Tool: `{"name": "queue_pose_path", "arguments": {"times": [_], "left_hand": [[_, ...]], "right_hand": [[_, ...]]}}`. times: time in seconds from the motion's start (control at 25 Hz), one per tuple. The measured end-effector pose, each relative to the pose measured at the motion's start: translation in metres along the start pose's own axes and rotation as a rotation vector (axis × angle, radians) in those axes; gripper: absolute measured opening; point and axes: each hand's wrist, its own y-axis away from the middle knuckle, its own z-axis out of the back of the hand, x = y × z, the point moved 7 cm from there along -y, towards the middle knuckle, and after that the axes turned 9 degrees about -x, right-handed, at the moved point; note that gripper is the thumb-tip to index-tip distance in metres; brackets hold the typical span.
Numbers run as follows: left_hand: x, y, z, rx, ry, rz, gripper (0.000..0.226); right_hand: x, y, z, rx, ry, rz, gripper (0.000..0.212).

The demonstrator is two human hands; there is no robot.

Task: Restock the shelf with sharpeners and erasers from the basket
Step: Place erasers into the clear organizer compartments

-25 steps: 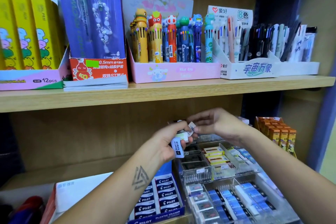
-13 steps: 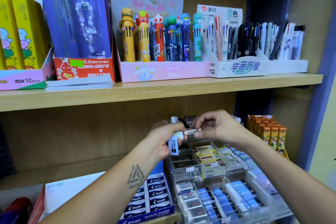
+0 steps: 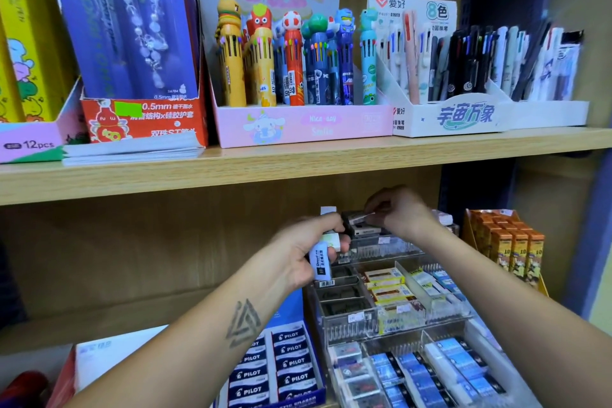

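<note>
The left hand grips a few erasers, which stick out below its curled fingers, over the clear rack's left edge. The right hand pinches one small eraser above the rack's back row.

Both forearms extended, left hand and right hand clenched.

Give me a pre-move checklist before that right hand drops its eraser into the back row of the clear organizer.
1. Right hand pinches a small eraser: ok.
2. Eraser is over the back row of the clear organizer: ok.
3. Room in that back slot: cannot tell, hands hide it.
4. Left hand grips the spare erasers securely: ok.
5. Left hand clear of the drop path: ok, it sits left of the slot.
</note>
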Motion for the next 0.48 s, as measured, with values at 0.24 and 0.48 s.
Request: {"name": "queue_pose_path", "arguments": {"times": [0.24, 0.48], "left_hand": [[0.003, 0.007, 0.002, 0.076, -0.062, -0.005, 0.012], [0.007, 0.017, 0.005, 0.122, -0.082, 0.033, 0.015]], "right_hand": [[0.002, 0.006, -0.005, 0.009, 0.030, 0.009, 0.008], [0.045, 0.055, -0.005, 0.323, -0.723, -0.102, 0.025]]}}
